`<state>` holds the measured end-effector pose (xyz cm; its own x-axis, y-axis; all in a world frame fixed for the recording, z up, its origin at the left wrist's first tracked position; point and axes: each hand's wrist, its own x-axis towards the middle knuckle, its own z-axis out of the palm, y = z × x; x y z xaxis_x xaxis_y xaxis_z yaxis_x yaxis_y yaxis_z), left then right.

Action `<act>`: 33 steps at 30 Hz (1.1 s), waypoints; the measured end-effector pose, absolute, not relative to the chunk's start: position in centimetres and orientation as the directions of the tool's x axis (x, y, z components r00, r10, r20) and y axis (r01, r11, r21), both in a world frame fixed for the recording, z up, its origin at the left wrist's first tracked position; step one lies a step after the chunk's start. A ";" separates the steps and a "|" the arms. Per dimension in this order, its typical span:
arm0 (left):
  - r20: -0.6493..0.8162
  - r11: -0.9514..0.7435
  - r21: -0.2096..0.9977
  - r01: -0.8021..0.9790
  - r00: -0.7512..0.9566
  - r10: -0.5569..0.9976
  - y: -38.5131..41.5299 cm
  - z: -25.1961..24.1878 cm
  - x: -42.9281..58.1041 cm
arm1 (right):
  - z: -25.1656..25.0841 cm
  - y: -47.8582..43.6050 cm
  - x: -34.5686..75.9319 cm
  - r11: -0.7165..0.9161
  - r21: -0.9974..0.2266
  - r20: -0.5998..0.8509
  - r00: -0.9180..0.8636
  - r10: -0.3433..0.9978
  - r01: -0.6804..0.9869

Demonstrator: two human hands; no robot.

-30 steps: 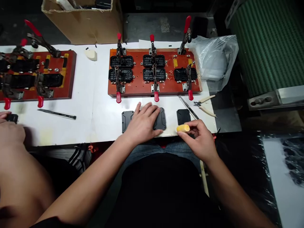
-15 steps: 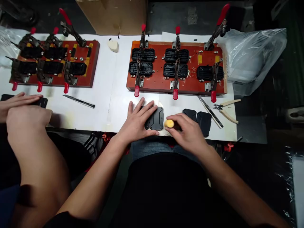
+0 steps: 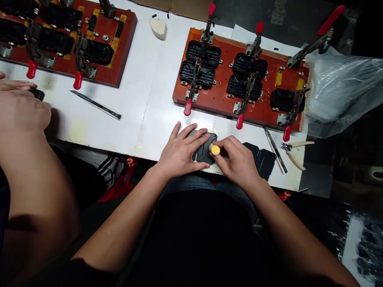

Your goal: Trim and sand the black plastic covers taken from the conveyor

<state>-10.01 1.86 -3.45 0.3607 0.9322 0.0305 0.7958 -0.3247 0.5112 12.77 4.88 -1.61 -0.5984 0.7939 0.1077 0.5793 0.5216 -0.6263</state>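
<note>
My left hand [image 3: 181, 151] lies flat with fingers spread on a black plastic cover [image 3: 206, 148] at the table's near edge. My right hand [image 3: 237, 161] is closed around a small yellow-tipped tool [image 3: 214, 150], whose tip touches the cover's right side. Two more black covers [image 3: 261, 159] lie just right of my right hand. Behind them stands a red-brown fixture board [image 3: 239, 87] with several black parts held under red-handled toggle clamps.
A second fixture board [image 3: 68, 40] sits at the far left. A co-worker's hands [image 3: 20, 107] rest on the table's left. A thin blade [image 3: 95, 104], a pale wedge [image 3: 158, 27], cutters [image 3: 295, 153], a metal tool [image 3: 275, 149] and a plastic bag [image 3: 344, 87] lie around.
My right hand carried the yellow-tipped tool leftward onto the black cover under my left hand. The view tilted and shifted, so the boards now sit higher and slanted.
</note>
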 end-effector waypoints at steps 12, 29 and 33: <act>0.015 -0.219 0.532 0.818 0.249 0.968 -0.4 -3.6 -8.7 | -2.1 5.3 10.7 0.338 -0.677 0.068 -0.401 0.913 0.654; 0.051 -0.223 0.527 0.820 0.232 0.971 -0.2 -4.0 -8.6 | -2.8 3.7 9.8 0.246 -0.638 0.166 -0.181 0.969 0.729; 0.066 -0.236 0.525 0.818 0.238 0.969 -0.2 -4.1 -8.6 | -2.7 3.1 10.2 0.271 -0.656 0.127 -0.251 0.960 0.704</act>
